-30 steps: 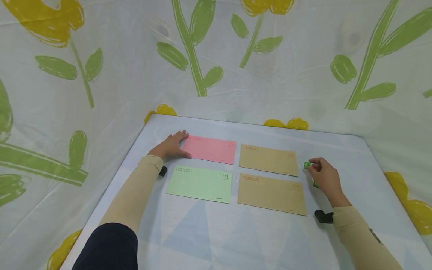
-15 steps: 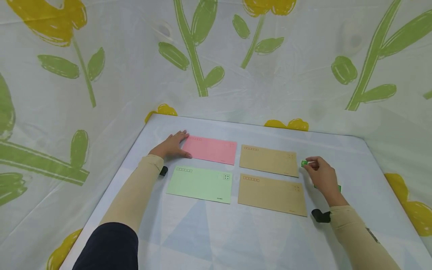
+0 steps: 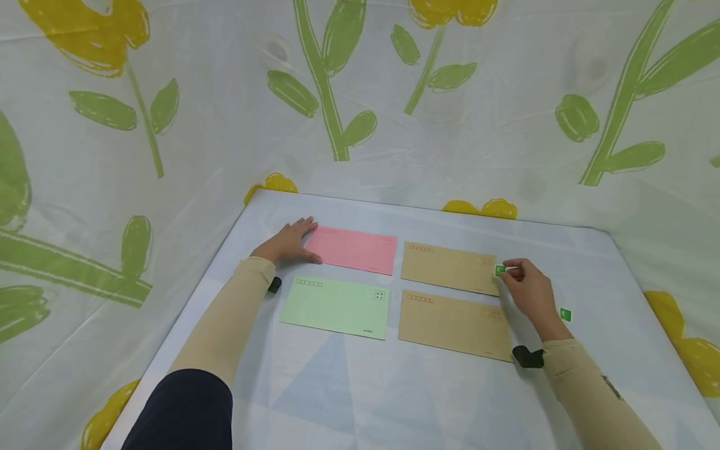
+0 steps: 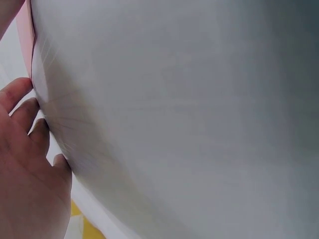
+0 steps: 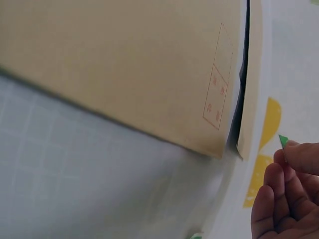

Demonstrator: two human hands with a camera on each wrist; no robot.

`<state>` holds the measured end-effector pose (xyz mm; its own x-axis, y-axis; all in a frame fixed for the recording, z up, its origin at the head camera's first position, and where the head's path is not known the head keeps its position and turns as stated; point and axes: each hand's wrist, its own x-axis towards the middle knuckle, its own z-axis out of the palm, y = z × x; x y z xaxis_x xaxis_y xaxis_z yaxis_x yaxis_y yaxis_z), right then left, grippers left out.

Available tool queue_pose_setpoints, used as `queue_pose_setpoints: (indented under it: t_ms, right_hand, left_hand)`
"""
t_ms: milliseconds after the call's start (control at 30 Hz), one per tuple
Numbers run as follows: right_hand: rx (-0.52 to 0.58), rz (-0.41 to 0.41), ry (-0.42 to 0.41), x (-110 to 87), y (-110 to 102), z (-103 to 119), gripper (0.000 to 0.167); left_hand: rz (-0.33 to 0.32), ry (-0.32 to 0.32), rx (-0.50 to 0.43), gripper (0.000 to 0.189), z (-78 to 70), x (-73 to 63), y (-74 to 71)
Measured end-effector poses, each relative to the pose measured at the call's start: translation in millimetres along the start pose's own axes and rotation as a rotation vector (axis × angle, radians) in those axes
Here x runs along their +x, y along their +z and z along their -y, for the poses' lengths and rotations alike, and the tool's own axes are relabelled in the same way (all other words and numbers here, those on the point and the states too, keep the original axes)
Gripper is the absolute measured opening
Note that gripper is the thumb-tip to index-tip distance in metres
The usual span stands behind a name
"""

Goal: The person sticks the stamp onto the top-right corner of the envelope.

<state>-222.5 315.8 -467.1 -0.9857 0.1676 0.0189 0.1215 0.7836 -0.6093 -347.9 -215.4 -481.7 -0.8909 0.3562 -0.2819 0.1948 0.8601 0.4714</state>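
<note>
On the table [image 3: 315,394], the green envelope [image 3: 335,307] and the near brown envelope [image 3: 452,328] are laid flat and apart, perhaps so that each printed face is left uncovered. A loose green stamp [image 3: 565,314] is placed to their right. By the right hand [image 3: 530,295], the fingers clamped on it, the held green stamp [image 3: 499,270] is pinched near its edge, probably to spare its face; it is held at the right edge of the far brown envelope [image 3: 444,269], contact being impossible to tell. Farthest, the pink envelope [image 3: 354,250] is touched at its left end by the left hand [image 3: 288,242], fingers spread apart, seemingly for steadying.
</note>
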Motion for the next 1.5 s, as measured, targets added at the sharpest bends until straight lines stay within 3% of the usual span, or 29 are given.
queue_pose_setpoints:
  t_ms: [767,1500]
  right_hand:
    - [0.009,0.002,0.002,3.8,12.0,12.9,0.035]
    - [0.062,-0.01,-0.084,11.7,21.9,32.3,0.032]
  left_hand:
    - [0.002,-0.006,-0.001,0.112,-2.7,0.7,0.9]
    - [-0.004,-0.013,-0.015,0.112,1.5,0.4,2.1]
